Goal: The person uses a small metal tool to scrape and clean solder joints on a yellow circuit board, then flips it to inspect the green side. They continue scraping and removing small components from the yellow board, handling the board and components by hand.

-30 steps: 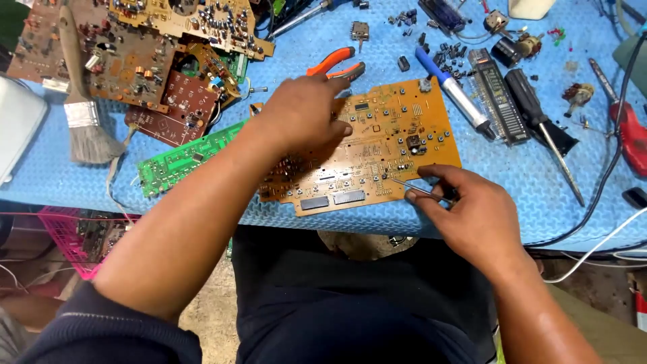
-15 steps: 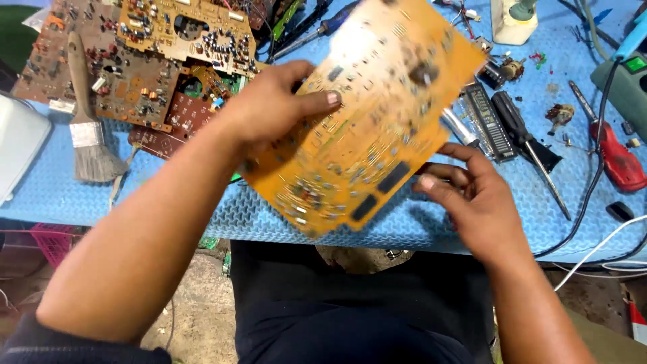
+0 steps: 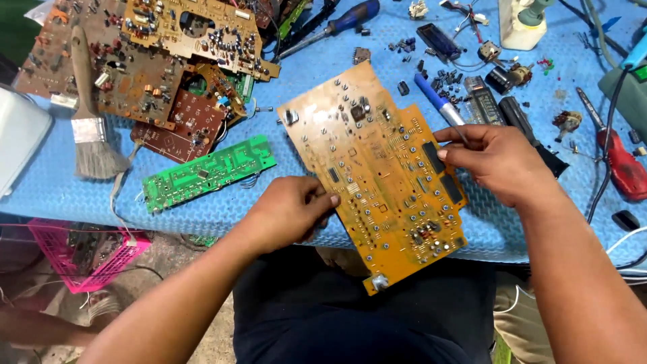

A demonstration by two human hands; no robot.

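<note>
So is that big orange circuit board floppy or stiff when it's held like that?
Probably stiff: the orange circuit board stays flat though the left hand and right hand pinch only its edges. Likely light, held by fingers alone. Its small soldered parts look fragile.

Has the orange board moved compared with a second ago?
Yes. The orange board was turned lengthwise; its near end now overhangs the blue mat's edge toward the person.

Between the two grips, the orange circuit board (image 3: 381,178) looks matt and stained, dotted with shiny metal solder points. Beneath it the desk (image 3: 317,74) wears a blue textured mat, matt and bumpy. Left of the left grip lies a glossy green circuit board (image 3: 205,173).
</note>
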